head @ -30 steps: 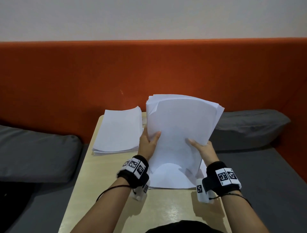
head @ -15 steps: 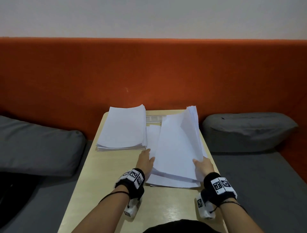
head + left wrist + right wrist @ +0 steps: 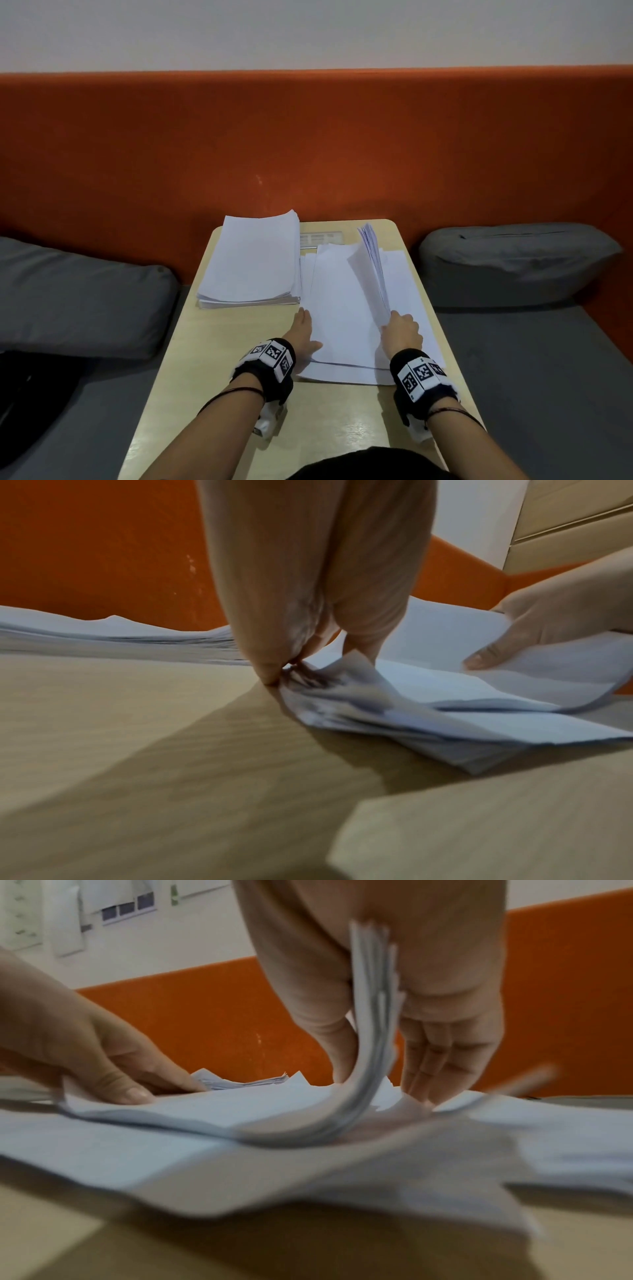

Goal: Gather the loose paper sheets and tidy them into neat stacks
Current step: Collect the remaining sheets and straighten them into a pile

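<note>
Loose sheets (image 3: 342,308) lie lengthwise away; right hand (image 3: 400,330) pinches some upright, left hand (image 3: 305,337) presses flat.

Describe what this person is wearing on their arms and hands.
Both forearms are bare, no sleeves; the left hand and right hand are ungloved. Each wrist carries a black wristband with white square black-patterned marker tags, and a white camera housing beneath. A thin dark cord circles each forearm.

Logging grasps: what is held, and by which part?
The right hand pinches a paper sheaf by its near edge; the left hand only presses the loose pile.
</note>
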The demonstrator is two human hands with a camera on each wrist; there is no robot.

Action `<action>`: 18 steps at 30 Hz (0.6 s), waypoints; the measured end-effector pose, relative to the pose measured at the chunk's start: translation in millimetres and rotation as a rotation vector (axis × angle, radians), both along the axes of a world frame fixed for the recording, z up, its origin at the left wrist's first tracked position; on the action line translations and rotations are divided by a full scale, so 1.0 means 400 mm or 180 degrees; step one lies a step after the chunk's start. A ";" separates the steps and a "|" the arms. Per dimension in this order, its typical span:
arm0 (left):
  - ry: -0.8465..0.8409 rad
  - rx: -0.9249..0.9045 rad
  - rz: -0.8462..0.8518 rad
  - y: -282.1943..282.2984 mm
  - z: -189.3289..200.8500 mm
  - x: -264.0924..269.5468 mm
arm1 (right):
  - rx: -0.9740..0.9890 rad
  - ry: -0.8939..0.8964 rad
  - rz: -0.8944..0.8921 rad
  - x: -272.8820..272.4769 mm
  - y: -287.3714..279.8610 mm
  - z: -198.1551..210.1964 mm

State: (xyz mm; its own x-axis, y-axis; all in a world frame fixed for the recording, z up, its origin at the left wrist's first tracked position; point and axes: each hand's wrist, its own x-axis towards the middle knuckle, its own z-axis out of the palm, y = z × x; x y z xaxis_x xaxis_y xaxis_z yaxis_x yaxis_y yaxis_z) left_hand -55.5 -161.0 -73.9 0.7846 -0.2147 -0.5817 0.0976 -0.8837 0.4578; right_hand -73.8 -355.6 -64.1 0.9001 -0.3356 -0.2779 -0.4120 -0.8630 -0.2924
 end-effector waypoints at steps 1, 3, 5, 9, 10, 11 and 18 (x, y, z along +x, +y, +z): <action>0.0007 0.0016 0.0008 0.000 -0.001 -0.001 | -0.0061 -0.0035 0.0050 -0.001 0.002 0.000; 0.0016 0.0039 0.0028 0.000 -0.001 -0.001 | -0.0212 -0.0116 0.0128 -0.003 0.005 -0.003; 0.0021 0.0079 0.0023 -0.002 -0.002 0.001 | -0.0350 -0.0184 0.0189 -0.004 0.009 -0.008; 0.0016 0.0110 0.0020 -0.003 -0.005 0.003 | -0.0311 -0.0286 0.0221 -0.008 0.014 -0.008; 0.0012 0.0107 0.0021 -0.002 -0.005 0.002 | -0.0232 -0.0305 0.0215 -0.010 0.014 -0.006; 0.0017 0.0097 0.0021 -0.001 -0.005 0.002 | -0.0101 -0.0323 0.0163 -0.010 0.015 -0.004; 0.0031 0.0109 -0.0007 -0.002 0.003 0.002 | 0.1465 -0.0237 -0.0925 0.018 -0.041 0.027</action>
